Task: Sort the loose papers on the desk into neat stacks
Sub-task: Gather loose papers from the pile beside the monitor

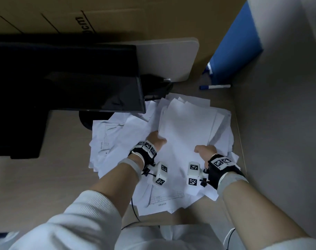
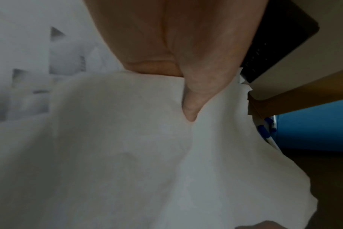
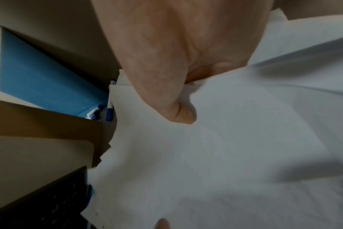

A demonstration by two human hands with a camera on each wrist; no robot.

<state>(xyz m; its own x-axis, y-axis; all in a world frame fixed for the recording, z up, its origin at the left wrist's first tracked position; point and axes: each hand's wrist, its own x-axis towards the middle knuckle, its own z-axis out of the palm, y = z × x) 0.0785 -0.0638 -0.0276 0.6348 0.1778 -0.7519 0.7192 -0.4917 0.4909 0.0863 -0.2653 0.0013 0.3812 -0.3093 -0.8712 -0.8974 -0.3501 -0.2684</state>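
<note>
A bundle of white sheets (image 1: pixel 186 127) is lifted above a messy pile of loose papers (image 1: pixel 117 141) on the desk. My left hand (image 1: pixel 156 139) grips the bundle's near left edge, thumb on top and fingers hidden beneath. My right hand (image 1: pixel 205 150) grips its near right edge the same way. In the left wrist view the left hand (image 2: pixel 188 86) pinches the white sheets (image 2: pixel 127 155), thumb pressed into them. In the right wrist view the right hand's thumb (image 3: pixel 178 111) presses on the top sheet (image 3: pixel 235 155).
A dark monitor (image 1: pixel 67 78) stands left of the papers, with a black keyboard (image 3: pixel 59 201) under it. A blue-capped marker (image 1: pixel 214 86) lies beyond the pile near a blue panel (image 1: pixel 238 46). A cardboard box (image 1: pixel 99 15) stands at the back. A grey partition (image 1: pixel 279 123) bounds the right side.
</note>
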